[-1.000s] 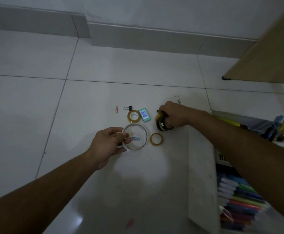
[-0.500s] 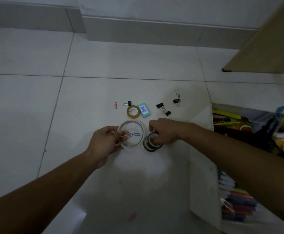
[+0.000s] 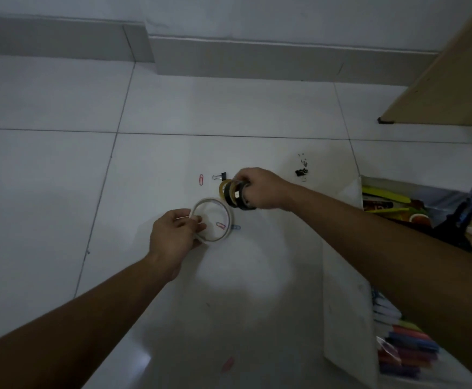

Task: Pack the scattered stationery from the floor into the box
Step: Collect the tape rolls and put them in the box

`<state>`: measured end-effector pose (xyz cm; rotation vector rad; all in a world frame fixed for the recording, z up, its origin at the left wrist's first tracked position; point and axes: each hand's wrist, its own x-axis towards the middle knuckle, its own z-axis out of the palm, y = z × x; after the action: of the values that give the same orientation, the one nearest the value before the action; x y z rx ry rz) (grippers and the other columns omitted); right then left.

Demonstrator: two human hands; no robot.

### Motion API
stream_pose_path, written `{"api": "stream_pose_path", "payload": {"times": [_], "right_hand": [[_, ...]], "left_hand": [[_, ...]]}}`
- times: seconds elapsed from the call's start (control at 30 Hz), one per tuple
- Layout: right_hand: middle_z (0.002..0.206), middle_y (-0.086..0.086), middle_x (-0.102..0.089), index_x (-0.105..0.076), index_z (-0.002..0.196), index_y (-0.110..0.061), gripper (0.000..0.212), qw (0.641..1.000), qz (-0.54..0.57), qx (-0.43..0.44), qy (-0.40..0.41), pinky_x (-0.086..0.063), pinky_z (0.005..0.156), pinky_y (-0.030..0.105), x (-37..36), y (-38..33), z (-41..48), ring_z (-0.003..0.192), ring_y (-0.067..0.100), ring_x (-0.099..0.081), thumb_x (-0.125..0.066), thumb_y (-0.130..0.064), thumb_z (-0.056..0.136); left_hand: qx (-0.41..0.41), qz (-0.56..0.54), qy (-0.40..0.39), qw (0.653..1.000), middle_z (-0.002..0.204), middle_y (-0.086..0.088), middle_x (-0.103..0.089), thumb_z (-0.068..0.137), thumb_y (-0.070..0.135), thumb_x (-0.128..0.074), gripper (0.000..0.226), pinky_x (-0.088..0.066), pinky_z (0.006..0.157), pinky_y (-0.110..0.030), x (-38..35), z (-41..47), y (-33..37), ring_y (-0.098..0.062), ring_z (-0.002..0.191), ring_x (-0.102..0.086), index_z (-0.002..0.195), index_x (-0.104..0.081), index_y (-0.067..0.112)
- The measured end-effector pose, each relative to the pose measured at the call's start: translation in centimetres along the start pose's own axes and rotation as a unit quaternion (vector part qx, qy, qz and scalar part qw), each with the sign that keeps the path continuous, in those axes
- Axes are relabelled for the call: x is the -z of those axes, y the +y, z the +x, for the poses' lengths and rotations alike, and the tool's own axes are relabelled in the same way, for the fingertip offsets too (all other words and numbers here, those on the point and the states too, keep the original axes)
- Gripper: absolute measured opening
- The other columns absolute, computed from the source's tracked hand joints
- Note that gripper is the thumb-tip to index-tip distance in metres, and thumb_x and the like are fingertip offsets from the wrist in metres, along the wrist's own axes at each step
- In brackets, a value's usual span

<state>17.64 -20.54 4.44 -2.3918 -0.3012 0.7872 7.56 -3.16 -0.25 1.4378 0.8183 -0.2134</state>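
My left hand (image 3: 177,234) grips the near rim of a large clear tape ring (image 3: 215,220), held just above the white floor. A red paper clip (image 3: 220,226) shows through the ring and a blue one (image 3: 236,227) lies at its right edge. My right hand (image 3: 260,189) holds a stack of small tape rolls (image 3: 234,193), dark and yellowish, over the spot where another small roll lay. A red paper clip (image 3: 201,179) and a black binder clip (image 3: 220,176) lie just beyond. More black binder clips (image 3: 301,172) lie farther right. The open box (image 3: 347,318) stands at my right.
The box holds coloured markers (image 3: 408,346), yellow items and pens. A wooden furniture panel (image 3: 453,80) rises at the upper right. A grey skirting board (image 3: 257,57) runs along the wall. A pink smear (image 3: 227,363) marks the near floor.
My right hand moved up and back from the small roll near the ring to the roll by the eraser, now holding a thicker stack. The left hand stayed on the large ring.
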Motion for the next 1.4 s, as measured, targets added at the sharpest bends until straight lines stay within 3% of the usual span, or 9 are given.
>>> {"api": "stream_pose_path", "payload": {"times": [0.13, 0.27, 0.43, 0.6, 0.77, 1.0, 1.2, 1.33, 1.4], "right_hand": [[0.128, 0.019, -0.054, -0.054, 0.125, -0.001, 0.036, 0.996, -0.079, -0.017, -0.042, -0.042, 0.078, 0.026, -1.2, -0.8, 3.6, 0.109, 0.029, -0.056, -0.048, -0.008, 0.09], [0.118, 0.018, -0.059, -0.057, 0.114, 0.0, 0.029, 0.988, -0.151, -0.016, -0.041, -0.039, 0.069, 0.025, -2.0, -1.1, 4.8, 0.088, 0.023, -0.054, -0.049, -0.015, 0.091], [0.102, 0.013, -0.063, -0.061, 0.11, -0.002, 0.028, 0.989, -0.143, -0.028, -0.025, -0.039, 0.068, 0.025, -2.4, -1.3, 4.2, 0.085, 0.023, -0.055, -0.052, -0.019, 0.089], [0.072, 0.012, -0.057, -0.062, 0.085, -0.001, 0.017, 0.997, 0.044, -0.06, -0.011, -0.043, 0.057, 0.028, -2.0, -0.5, 2.7, 0.061, 0.023, -0.054, -0.047, -0.008, 0.089], [0.074, 0.012, -0.054, -0.059, 0.084, -0.002, 0.015, 0.956, 0.272, -0.08, -0.082, -0.048, 0.061, 0.03, -2.2, -0.7, 1.0, 0.063, 0.021, -0.051, -0.048, -0.006, 0.093], [0.102, 0.007, -0.063, -0.061, 0.114, -0.011, 0.024, 0.996, 0.072, -0.032, 0.036, -0.046, 0.073, 0.025, -3.7, -0.3, 0.8, 0.093, 0.023, -0.061, -0.059, -0.021, 0.092], [0.107, 0.01, -0.067, -0.07, 0.103, -0.014, 0.021, 0.989, 0.009, -0.023, 0.145, -0.049, 0.085, 0.03, -5.7, -0.4, 1.3, 0.098, 0.026, -0.061, -0.063, -0.024, 0.086], [0.106, 0.01, -0.067, -0.065, 0.106, -0.012, 0.022, 0.995, 0.029, -0.03, 0.094, -0.051, 0.081, 0.03, -5.5, -0.7, 1.0, 0.098, 0.027, -0.062, -0.06, -0.02, 0.086], [0.101, 0.01, -0.068, -0.06, 0.102, -0.013, 0.021, 0.996, 0.053, -0.031, 0.064, -0.056, 0.078, 0.036, -5.7, -1.1, 0.5, 0.093, 0.027, -0.064, -0.059, -0.018, 0.083]], "left_hand": [[0.003, -0.016, 0.024, 1.0, 0.097, -0.016, -0.07, 0.086, 0.008, -0.066, 0.022, -0.058, 0.078, -0.041, 1.5, 0.3, 0.0, -0.021, 0.087, -0.071, 0.107, -0.06, 0.006], [0.019, -0.034, 0.03, 0.999, 0.096, -0.018, -0.071, 0.086, 0.006, -0.066, 0.021, -0.057, 0.082, -0.044, 2.7, 0.4, -0.2, -0.023, 0.089, -0.071, 0.106, -0.059, 0.005], [0.027, -0.039, 0.03, 0.998, 0.096, -0.016, -0.071, 0.085, 0.007, -0.067, 0.027, -0.058, 0.081, -0.046, 3.0, 0.9, -0.4, -0.023, 0.089, -0.071, 0.109, -0.057, 0.005], [0.033, -0.037, 0.02, 0.999, 0.098, -0.014, -0.071, 0.085, 0.008, -0.067, 0.029, -0.058, 0.081, -0.046, 2.0, 0.8, -0.6, -0.021, 0.087, -0.071, 0.112, -0.056, 0.007], [0.056, -0.06, -0.033, 0.996, 0.103, -0.016, -0.069, 0.088, 0.007, -0.062, 0.016, -0.055, 0.088, -0.048, 0.7, 0.6, -0.1, -0.027, 0.096, -0.069, 0.103, -0.055, 0.009], [0.085, -0.064, -0.081, 0.991, 0.099, -0.02, -0.069, 0.089, 0.005, -0.06, 0.009, -0.055, 0.085, -0.042, -0.3, 0.2, 0.1, -0.027, 0.089, -0.068, 0.096, -0.064, 0.002], [0.084, -0.066, -0.063, 0.992, 0.109, -0.011, -0.064, 0.098, 0.028, -0.049, 0.029, -0.055, 0.083, -0.042, -0.5, 0.2, 0.5, -0.021, 0.096, -0.065, 0.112, -0.057, 0.004], [0.066, -0.031, -0.094, 0.993, 0.109, -0.011, -0.067, 0.079, 0.061, -0.061, 0.061, -0.054, 0.09, -0.048, -0.5, -0.3, 0.8, -0.025, 0.101, -0.067, 0.111, -0.061, 0.009], [0.044, -0.031, -0.141, 0.988, 0.106, -0.015, -0.072, 0.074, 0.059, -0.068, 0.067, -0.055, 0.088, -0.043, -0.6, -0.7, 0.9, -0.028, 0.099, -0.07, 0.114, -0.065, 0.006]]}}
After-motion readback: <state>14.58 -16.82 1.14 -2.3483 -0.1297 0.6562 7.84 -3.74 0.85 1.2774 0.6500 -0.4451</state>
